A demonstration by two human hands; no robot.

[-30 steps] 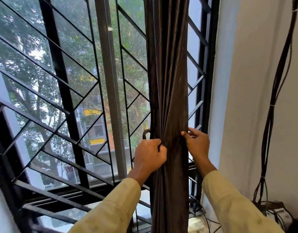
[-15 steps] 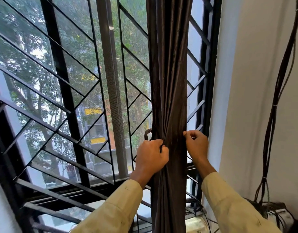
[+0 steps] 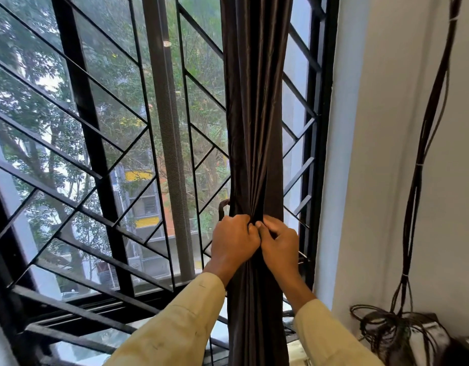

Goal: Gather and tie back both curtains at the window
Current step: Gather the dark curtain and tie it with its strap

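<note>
A dark brown curtain (image 3: pixel 256 107) hangs bunched into a narrow column in front of the right part of the window. My left hand (image 3: pixel 233 240) grips its folds from the left at about waist height of the fabric. My right hand (image 3: pixel 279 244) pinches the folds from the right, and the fingertips of both hands meet at the middle of the bundle. A dark loop, maybe a tie-back or hook (image 3: pixel 223 207), pokes out just left of the curtain above my left hand. No second curtain is in view.
Black window grille bars (image 3: pixel 90 133) cover the glass, with a grey vertical post (image 3: pixel 167 143) in the middle. A white wall (image 3: pixel 381 154) stands to the right, with a bundle of dark cables (image 3: pixel 423 143) running down to a coil and a box at bottom right.
My right hand has slid left across the curtain, from its right edge to the middle, where it now meets my left hand. The bundle is squeezed tighter there.
</note>
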